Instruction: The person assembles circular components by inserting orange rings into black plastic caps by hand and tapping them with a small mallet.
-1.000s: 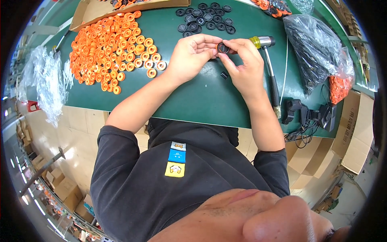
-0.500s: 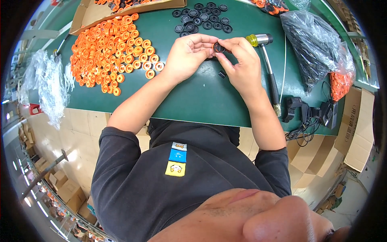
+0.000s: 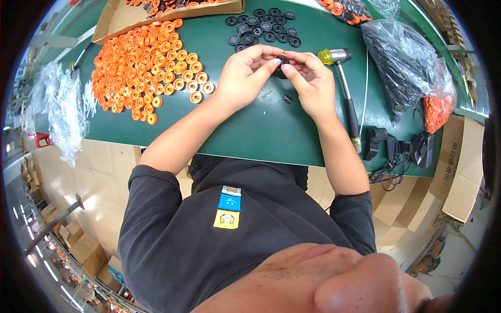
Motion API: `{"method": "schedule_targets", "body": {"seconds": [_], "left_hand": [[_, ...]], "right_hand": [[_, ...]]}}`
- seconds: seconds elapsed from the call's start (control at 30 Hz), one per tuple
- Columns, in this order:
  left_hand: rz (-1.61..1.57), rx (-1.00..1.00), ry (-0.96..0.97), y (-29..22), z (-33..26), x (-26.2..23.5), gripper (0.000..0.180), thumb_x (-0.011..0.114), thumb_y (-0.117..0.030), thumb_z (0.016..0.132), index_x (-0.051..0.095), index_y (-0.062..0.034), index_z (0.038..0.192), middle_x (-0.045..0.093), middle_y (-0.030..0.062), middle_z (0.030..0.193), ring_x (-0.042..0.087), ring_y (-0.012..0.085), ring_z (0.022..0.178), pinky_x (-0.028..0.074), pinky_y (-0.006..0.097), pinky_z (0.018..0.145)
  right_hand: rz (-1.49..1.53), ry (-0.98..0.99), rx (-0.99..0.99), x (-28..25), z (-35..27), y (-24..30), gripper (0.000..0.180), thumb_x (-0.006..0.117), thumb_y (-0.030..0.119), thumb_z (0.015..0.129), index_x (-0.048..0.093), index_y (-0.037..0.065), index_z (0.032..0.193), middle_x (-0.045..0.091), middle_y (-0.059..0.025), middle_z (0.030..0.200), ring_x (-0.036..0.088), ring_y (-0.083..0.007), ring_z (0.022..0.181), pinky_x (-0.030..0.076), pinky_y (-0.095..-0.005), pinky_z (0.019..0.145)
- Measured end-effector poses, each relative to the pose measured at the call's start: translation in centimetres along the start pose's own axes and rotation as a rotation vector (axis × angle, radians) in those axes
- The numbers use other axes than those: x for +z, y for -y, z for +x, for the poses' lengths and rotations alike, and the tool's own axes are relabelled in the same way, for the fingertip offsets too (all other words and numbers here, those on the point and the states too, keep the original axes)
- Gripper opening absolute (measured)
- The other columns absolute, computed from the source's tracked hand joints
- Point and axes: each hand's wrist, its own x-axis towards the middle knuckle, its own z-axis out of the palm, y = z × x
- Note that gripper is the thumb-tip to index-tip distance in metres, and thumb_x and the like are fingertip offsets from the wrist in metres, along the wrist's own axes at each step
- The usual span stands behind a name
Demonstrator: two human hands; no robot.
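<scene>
Between the fingertips of both hands is a small round black cap with an orange edge point(image 3: 282, 59), held above the green table point(image 3: 245, 130). My left hand point(image 3: 245, 75) pinches it from the left, thumb on its near face. My right hand point(image 3: 314, 83) grips it from the other side with thumb and fingers. Part of the cap is hidden by the fingers. Just below the hands lies a small black piece point(image 3: 287, 99), too small to make out. Several loose black round caps point(image 3: 269, 36) lie beyond the hands. A large pile of orange rings point(image 3: 141, 70) spreads to the left.
Right of my hands lies a mallet point(image 3: 350, 112) with a yellow-and-black head. Farther right are a clear bag of black parts point(image 3: 399, 62), orange parts in plastic point(image 3: 434, 115) and a cabled black device point(image 3: 386, 146). A cardboard box point(image 3: 112, 23) stands at the far left.
The cap has been tilted between my fingers, so its round face shows less. Both hands stay close together on it, with the right fingers shifted slightly.
</scene>
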Motion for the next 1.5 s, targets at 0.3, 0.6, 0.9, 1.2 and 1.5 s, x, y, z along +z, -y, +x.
{"method": "schedule_targets", "body": {"seconds": [0.3, 0.6, 0.9, 1.2, 1.5], "left_hand": [[0.174, -0.03, 0.022, -0.3, 0.1, -0.3, 0.023, 0.063, -0.006, 0.098, 0.066, 0.0033, 0.118, 0.071, 0.0091, 0.108, 0.067, 0.0134, 0.101, 0.053, 0.028, 0.091], [0.014, -0.11, -0.018, 1.0, 0.3, 0.0, 0.02, 0.064, -0.005, 0.097, 0.065, 0.0053, 0.115, 0.071, 0.0106, 0.105, 0.067, 0.0145, 0.097, 0.054, 0.028, 0.09], [-0.041, -0.101, -0.021, 1.1, 0.6, 0.1, 0.022, 0.065, -0.007, 0.097, 0.064, 0.0046, 0.116, 0.069, 0.0085, 0.101, 0.065, 0.0123, 0.091, 0.054, 0.027, 0.085], [-0.206, -0.259, 0.033, 1.3, 1.1, -1.0, 0.023, 0.067, -0.012, 0.096, 0.065, 0.002, 0.114, 0.071, 0.0078, 0.1, 0.066, 0.013, 0.088, 0.054, 0.027, 0.083], [-0.253, -0.246, 0.047, 0.8, 0.8, -0.9, 0.021, 0.069, -0.013, 0.095, 0.067, -0.0012, 0.112, 0.071, 0.0065, 0.1, 0.066, 0.0135, 0.089, 0.054, 0.027, 0.085]], "right_hand": [[0.146, 0.091, 0.167, -0.5, 0.2, 0.1, 0.021, 0.07, 0.007, 0.093, 0.064, -0.003, 0.111, 0.07, -0.0068, 0.1, 0.066, -0.0113, 0.087, 0.056, -0.0263, 0.081], [0.22, 0.07, 0.198, 0.0, -0.1, -1.0, 0.017, 0.068, 0.007, 0.095, 0.061, 0.0, 0.108, 0.067, -0.004, 0.094, 0.06, -0.0085, 0.077, 0.051, -0.0232, 0.069], [0.228, 0.041, 0.217, 0.1, -0.1, -0.7, 0.016, 0.068, 0.005, 0.095, 0.061, -0.002, 0.107, 0.067, -0.005, 0.092, 0.059, -0.008, 0.074, 0.05, -0.0223, 0.067], [0.264, 0.051, 0.311, -0.2, 0.3, -0.5, 0.015, 0.064, 0.011, 0.098, 0.061, -0.002, 0.106, 0.066, -0.0054, 0.091, 0.059, -0.0094, 0.073, 0.05, -0.0244, 0.067], [0.286, 0.086, 0.291, -0.6, 0.4, -0.3, 0.02, 0.062, 0.019, 0.101, 0.064, 0.001, 0.106, 0.066, -0.0031, 0.089, 0.059, -0.0094, 0.073, 0.051, -0.025, 0.069]]}}
